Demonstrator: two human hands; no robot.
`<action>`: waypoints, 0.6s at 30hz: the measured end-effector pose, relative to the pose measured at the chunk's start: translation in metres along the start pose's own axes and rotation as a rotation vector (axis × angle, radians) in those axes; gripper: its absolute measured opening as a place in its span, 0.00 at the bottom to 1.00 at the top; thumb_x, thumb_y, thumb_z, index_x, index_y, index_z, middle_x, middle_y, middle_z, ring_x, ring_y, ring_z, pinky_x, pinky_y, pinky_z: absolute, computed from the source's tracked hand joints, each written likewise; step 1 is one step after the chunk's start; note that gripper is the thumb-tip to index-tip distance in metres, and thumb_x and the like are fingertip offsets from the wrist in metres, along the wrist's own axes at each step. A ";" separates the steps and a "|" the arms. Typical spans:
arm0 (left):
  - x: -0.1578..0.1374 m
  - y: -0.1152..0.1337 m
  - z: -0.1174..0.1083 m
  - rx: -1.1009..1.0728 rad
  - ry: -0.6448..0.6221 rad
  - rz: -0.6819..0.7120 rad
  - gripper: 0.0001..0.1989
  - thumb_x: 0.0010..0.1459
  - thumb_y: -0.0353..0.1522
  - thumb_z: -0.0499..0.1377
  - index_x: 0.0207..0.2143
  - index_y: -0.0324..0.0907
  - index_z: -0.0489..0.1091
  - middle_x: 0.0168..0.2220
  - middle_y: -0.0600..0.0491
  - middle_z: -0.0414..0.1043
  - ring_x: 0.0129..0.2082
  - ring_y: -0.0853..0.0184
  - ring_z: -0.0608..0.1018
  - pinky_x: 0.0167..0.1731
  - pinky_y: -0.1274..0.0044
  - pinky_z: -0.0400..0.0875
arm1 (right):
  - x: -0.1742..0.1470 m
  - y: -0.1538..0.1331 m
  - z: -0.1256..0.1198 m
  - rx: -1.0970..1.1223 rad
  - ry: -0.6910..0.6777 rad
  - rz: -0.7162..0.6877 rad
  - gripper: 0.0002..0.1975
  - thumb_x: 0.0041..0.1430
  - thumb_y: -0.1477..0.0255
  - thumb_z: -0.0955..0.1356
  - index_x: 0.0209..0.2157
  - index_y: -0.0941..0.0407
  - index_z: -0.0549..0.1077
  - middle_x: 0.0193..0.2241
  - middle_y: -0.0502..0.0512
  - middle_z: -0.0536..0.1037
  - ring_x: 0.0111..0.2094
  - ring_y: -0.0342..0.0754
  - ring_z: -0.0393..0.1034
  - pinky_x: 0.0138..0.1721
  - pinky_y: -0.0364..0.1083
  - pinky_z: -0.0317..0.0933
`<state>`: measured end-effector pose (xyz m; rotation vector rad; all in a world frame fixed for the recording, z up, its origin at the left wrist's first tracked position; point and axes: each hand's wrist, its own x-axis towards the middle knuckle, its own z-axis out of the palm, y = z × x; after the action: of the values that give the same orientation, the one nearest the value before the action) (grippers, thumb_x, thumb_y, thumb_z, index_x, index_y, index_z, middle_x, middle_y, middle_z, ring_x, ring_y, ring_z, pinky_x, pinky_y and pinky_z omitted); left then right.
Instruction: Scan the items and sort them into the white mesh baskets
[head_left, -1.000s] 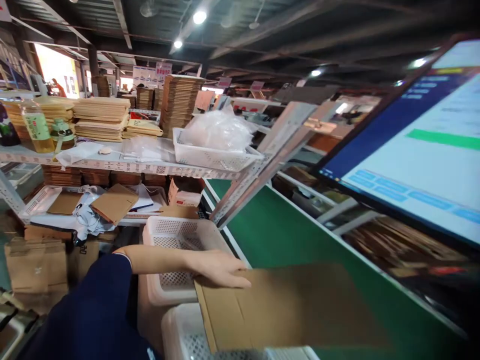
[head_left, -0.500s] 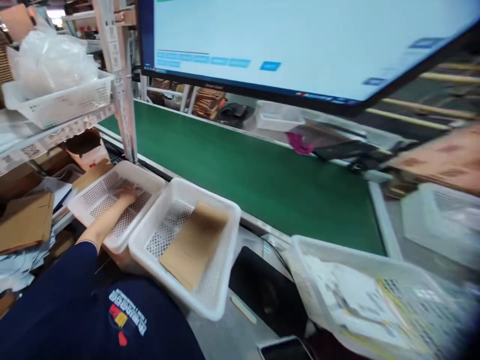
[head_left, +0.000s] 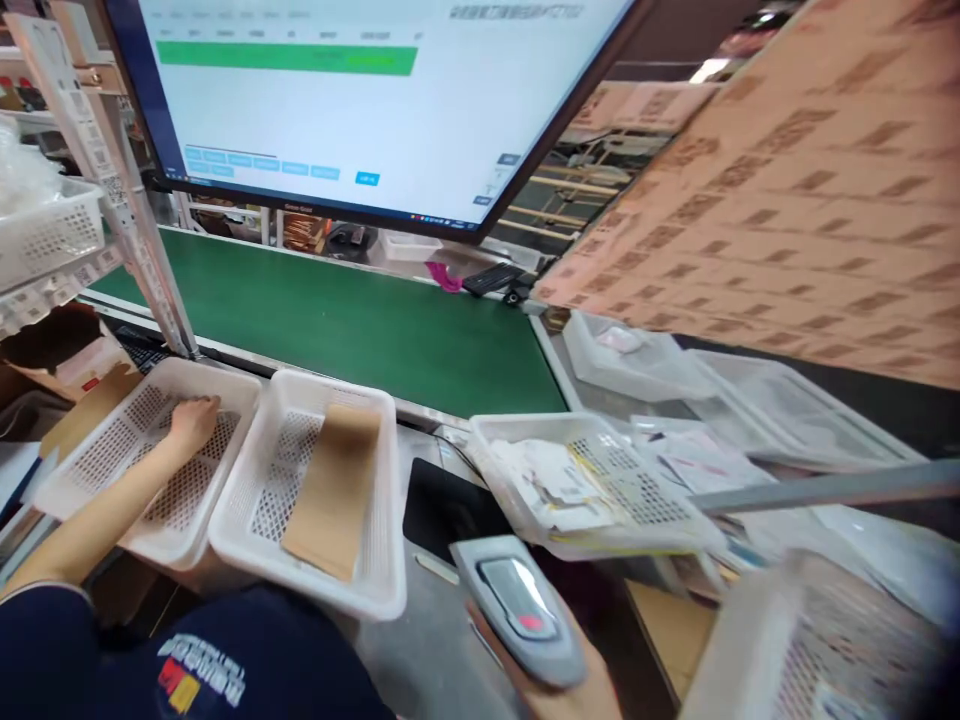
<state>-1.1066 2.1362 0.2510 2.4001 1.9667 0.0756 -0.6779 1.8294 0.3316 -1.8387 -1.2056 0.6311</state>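
Note:
My left hand [head_left: 195,420] is inside the left white mesh basket [head_left: 161,545], over its perforated floor. Its fingers are curled together, and what they hold, if anything, is hidden. At the bottom centre, my right hand [head_left: 596,680] is wrapped around a grey barcode scanner [head_left: 517,608] with a glossy light panel and a red button on top. A second white basket [head_left: 390,500] stands beside the left one, with a flat brown cardboard piece [head_left: 337,490] lying in it.
A large monitor [head_left: 330,110] hangs over a green conveyor belt [head_left: 337,320]. To the right, a white basket [head_left: 480,430] holds papers and packets. A black mat [head_left: 450,510] lies on the grey bench. A printed cardboard sheet [head_left: 810,200] fills the upper right; a metal post [head_left: 142,230] stands left.
My view has swung to the right. My right hand with the barcode scanner has come into view at the bottom. The left hand stays inside the left basket.

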 end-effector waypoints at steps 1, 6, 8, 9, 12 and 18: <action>-0.001 0.002 -0.011 0.011 0.037 0.085 0.14 0.68 0.25 0.53 0.44 0.34 0.80 0.43 0.34 0.82 0.50 0.44 0.83 0.52 0.52 0.77 | 0.009 -0.009 0.007 -0.007 -0.062 -0.054 0.13 0.57 0.62 0.73 0.42 0.52 0.75 0.40 0.58 0.82 0.38 0.59 0.79 0.41 0.54 0.77; -0.013 0.035 -0.052 0.051 0.764 0.933 0.09 0.70 0.28 0.61 0.45 0.49 0.80 0.44 0.56 0.85 0.49 0.67 0.83 0.61 0.71 0.70 | 0.054 -0.063 0.031 -0.041 -0.421 -0.236 0.10 0.57 0.63 0.71 0.34 0.54 0.70 0.34 0.55 0.76 0.34 0.52 0.73 0.35 0.48 0.68; -0.018 0.055 -0.062 0.057 1.037 1.113 0.08 0.67 0.26 0.64 0.44 0.48 0.79 0.41 0.58 0.85 0.46 0.70 0.83 0.60 0.73 0.69 | 0.065 -0.078 0.037 -0.067 -0.476 -0.240 0.13 0.57 0.60 0.71 0.33 0.54 0.69 0.33 0.54 0.74 0.33 0.52 0.71 0.34 0.48 0.65; -0.020 0.064 -0.065 0.052 1.105 1.140 0.08 0.66 0.26 0.65 0.44 0.47 0.79 0.40 0.58 0.85 0.45 0.70 0.83 0.60 0.73 0.68 | 0.069 -0.084 0.040 -0.086 -0.492 -0.243 0.13 0.57 0.59 0.71 0.32 0.54 0.68 0.32 0.54 0.73 0.33 0.52 0.70 0.34 0.48 0.64; -0.025 0.086 -0.061 0.003 1.174 1.162 0.07 0.65 0.26 0.66 0.43 0.48 0.79 0.37 0.59 0.84 0.43 0.71 0.82 0.61 0.72 0.68 | 0.075 -0.090 0.043 -0.143 -0.519 -0.242 0.14 0.56 0.59 0.71 0.33 0.54 0.68 0.33 0.54 0.74 0.33 0.52 0.70 0.35 0.49 0.62; -0.034 0.089 -0.005 -0.010 0.640 0.915 0.13 0.68 0.29 0.62 0.53 0.50 0.78 0.50 0.52 0.83 0.54 0.63 0.81 0.68 0.64 0.64 | 0.064 -0.072 0.028 -0.190 -0.531 -0.230 0.09 0.54 0.62 0.69 0.31 0.53 0.68 0.31 0.54 0.74 0.32 0.52 0.71 0.33 0.49 0.64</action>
<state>-1.0269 2.0858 0.2612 3.2963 0.7407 0.9516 -0.7087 1.9116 0.3796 -1.6964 -1.8500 0.9334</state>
